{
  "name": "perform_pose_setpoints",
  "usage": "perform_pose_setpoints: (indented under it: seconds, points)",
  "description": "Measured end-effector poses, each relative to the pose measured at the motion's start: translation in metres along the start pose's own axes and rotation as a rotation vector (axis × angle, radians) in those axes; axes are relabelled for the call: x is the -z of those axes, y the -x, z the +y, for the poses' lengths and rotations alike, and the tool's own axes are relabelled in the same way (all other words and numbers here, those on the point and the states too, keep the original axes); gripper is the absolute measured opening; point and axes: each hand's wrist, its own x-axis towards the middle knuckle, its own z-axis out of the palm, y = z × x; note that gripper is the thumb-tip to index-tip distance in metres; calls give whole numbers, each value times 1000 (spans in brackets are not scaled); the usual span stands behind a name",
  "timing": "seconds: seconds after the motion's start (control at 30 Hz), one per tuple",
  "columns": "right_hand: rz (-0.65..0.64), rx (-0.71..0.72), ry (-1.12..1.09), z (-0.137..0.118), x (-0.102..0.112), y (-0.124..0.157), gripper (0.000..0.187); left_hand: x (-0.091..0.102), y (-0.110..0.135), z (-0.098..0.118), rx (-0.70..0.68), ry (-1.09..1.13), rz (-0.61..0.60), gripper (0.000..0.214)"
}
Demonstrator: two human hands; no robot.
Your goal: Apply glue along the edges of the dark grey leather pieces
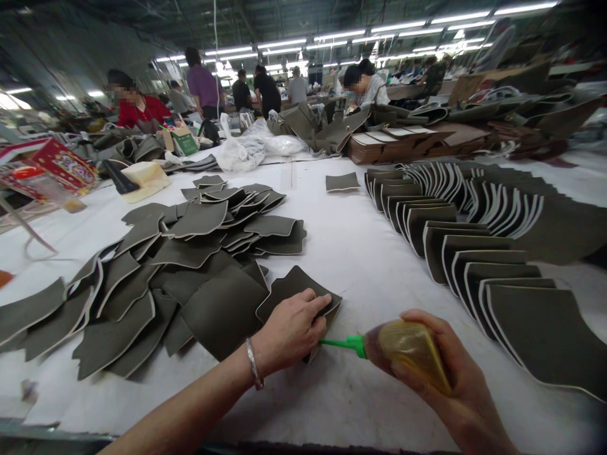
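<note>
My left hand (294,325), with a silver bangle on its wrist, grips a dark grey-green leather piece (286,285) near its right edge. The index finger lies stretched along the top, and the thumb is hidden. In my right hand (458,363) is a squeeze bottle (411,354) of yellowish-brown liquid, fingers wrapped round its body. The bottle lies tilted, its thin green nozzle (348,343) pointing left. The nozzle tip meets the leather's near edge beside my left fingers; whether it touches cannot be seen. A loose heap of similar leather pieces (222,313) spreads to the left.
On the right, folded leather pieces (502,275) stand in a long curved row. One single piece (342,182) lies farther back on the white table (327,234). Behind are plastic bags (241,151), brown stacked panels (393,146) and a red box (71,165). Several people work beyond.
</note>
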Motion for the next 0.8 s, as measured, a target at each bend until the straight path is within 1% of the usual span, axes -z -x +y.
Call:
perform_pose_setpoints:
  seconds: [0.1, 0.13, 0.27, 0.3, 0.4, 0.5, 0.7, 0.8]
  points:
    - [84, -18, 30, -4, 0, -2, 45, 0, 1, 0, -3, -10, 7, 44]
    - [91, -8, 39, -4, 1, -2, 44, -1, 1, 0, -8, -10, 8, 43]
    - [-13, 68, 23, 0, 1, -2, 38, -1, 0, -2, -22, -5, 3, 43]
    - [-11, 65, 22, 2, 1, -3, 39, -1, 0, -2, -23, -4, 5, 44]
    - [96, 52, 64, 9, 6, -10, 44, -1, -1, -3, -32, 3, 18, 45]
    - [172, 116, 152, 12, 10, -15, 45, 0, -2, -3, -43, 12, 16, 46]
    - [187, 232, 261, 6, 10, -11, 42, 2, -4, -5, -44, 28, 5, 46]
    - [150, 201, 237, 7, 10, -9, 40, 1, -4, -5, -41, 38, 1, 46]
